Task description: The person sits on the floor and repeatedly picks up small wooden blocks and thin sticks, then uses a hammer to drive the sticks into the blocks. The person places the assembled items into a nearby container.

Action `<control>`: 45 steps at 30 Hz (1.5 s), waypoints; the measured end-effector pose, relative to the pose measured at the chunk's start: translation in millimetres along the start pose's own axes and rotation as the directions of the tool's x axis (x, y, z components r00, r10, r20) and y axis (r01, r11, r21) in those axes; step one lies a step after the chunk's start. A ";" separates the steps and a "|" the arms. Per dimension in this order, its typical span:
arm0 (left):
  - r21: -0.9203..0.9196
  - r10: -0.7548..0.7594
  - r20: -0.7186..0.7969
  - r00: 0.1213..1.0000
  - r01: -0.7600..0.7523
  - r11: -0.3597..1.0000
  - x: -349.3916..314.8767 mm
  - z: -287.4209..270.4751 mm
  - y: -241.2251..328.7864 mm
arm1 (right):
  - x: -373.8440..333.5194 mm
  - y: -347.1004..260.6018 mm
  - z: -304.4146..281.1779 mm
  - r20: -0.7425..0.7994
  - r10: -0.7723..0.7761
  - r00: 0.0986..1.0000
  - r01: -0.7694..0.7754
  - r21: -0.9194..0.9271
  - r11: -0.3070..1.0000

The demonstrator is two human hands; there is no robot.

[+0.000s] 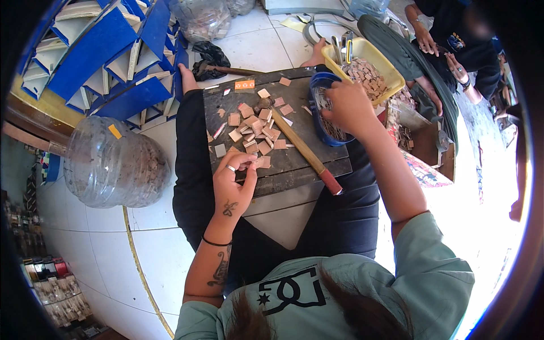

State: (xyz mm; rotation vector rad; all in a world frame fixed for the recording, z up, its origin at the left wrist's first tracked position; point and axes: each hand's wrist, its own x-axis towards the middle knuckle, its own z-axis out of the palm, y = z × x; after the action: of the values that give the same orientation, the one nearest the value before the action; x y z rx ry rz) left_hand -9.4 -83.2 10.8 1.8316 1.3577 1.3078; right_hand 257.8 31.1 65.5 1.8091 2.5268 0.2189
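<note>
My left hand [233, 181] rests at the near edge of a dark board [294, 178] on my lap, its thumb and fingers pinched on a small tan square piece [261, 162]. Beyond it lies a loose heap of similar tan squares [255, 127]. A hammer [300, 141] crosses the board, its wooden handle ending in red near me and its head by the heap. My right hand [348, 107] reaches into a blue oval tub [318, 122] of thin, wire-like metal pieces. Its fingertips are blurred and partly hidden, so its grip does not show.
A yellow basin [394, 71] of small tan pieces stands behind the blue tub. Blue angled holders [107, 51] are stacked at far left, above a large clear plastic jar [116, 161]. At right sits an open box [425, 136]; another person's hands [453, 68] are beyond it.
</note>
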 end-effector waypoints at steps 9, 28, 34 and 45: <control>0.040 0.029 0.018 0.999 -0.030 0.999 -2.9 -1.8 3.9 | 14.4 8.5 -3.0 0.124 0.203 0.971 -0.231 0.288 0.929; -0.260 -0.096 -0.065 0.993 0.076 0.962 -7.4 -0.3 -8.2 | -29.7 34.2 -19.3 -0.032 0.182 0.983 -0.044 0.916 0.400; -0.384 -0.109 -0.018 0.994 0.094 0.918 -18.5 12.1 2.9 | -58.3 -14.1 -17.2 -0.013 0.143 0.990 0.011 1.000 0.017; 0.029 -0.008 0.046 0.999 0.007 1.000 -24.2 17.1 14.9 | -78.2 -85.3 -0.2 0.153 0.004 0.988 -0.148 0.961 -0.236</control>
State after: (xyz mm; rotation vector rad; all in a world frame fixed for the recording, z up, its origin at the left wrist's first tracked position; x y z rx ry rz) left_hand 11.5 -108.5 6.6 1.8629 1.3639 1.2405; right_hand 203.0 -69.6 50.0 1.8488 2.2768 -2.7127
